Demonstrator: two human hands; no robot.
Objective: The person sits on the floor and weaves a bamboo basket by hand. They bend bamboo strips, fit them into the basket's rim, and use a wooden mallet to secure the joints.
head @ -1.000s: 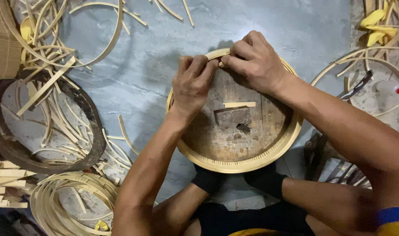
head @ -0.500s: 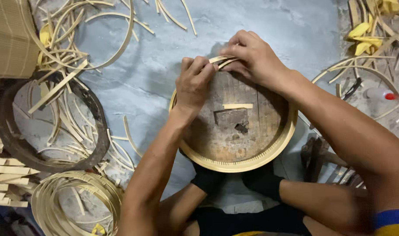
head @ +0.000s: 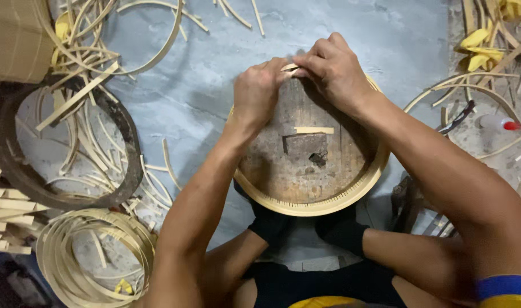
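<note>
A round bamboo ring (head: pixel 329 206) sits around a worn wooden disc (head: pixel 297 165) on the grey floor between my knees. My left hand (head: pixel 257 94) and my right hand (head: pixel 334 71) meet at the ring's far edge, both pinching a thin pale bamboo strip (head: pixel 289 67) there. A short bamboo piece (head: pixel 313 130) and a dark block (head: pixel 305 144) lie on the disc.
A dark metal hoop (head: pixel 126 154) full of loose bamboo strips lies at the left, with a coil of bamboo strips (head: pixel 95 256) below it. A cardboard box (head: pixel 15 40) is at top left. Curved strips and yellow scraps (head: pixel 483 48) lie at the right.
The view has shifted slightly. Both hands have stayed at the ring's far edge, working the strip closer together.
</note>
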